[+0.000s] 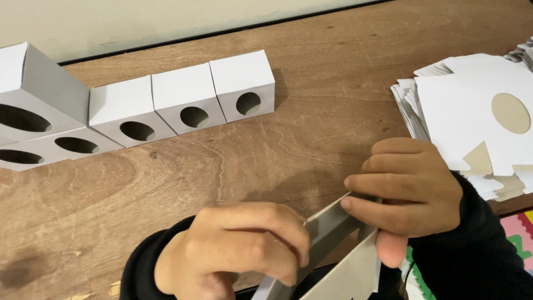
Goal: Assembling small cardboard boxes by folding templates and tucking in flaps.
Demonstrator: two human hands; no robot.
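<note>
Gripping: both hands close on one grey-white cardboard piece (333, 244) at the bottom centre of the frame, nearest the camera
Left hand: the left hand (239, 250) sits low and centre-left, fingers curled over the lower end of the cardboard piece, knuckles up, a dark sleeve (141, 266) at the wrist
Right hand: the right hand (408, 191) is just right of centre, fingers folded over the upper edge of the same piece, thumb pointing down along its right side, also in a dark sleeve
Cardboard piece: part-folded, a grey panel slanting up from lower left to upper right between the two hands, held above the near edge of the desk; its lower part runs out of the frame
Desk: brown plywood desk (288, 144) fills most of the frame, grain and dark stains showing
Flat stack: a pile of unfolded white blanks (461, 111) lies at the right edge, beyond the right hand; the top sheet has an oval cut-out
Folded boxes: a row of white boxes (189, 100), each with an oval hole in its front, runs from upper centre to the left edge, touching side by side; the leftmost are stacked
Wall: a pale wall (166, 16) crosses the top of the frame behind the boxes
Floor mat: a patch of pink and green mat (519, 233) shows at lower right, past the desk edge
</note>
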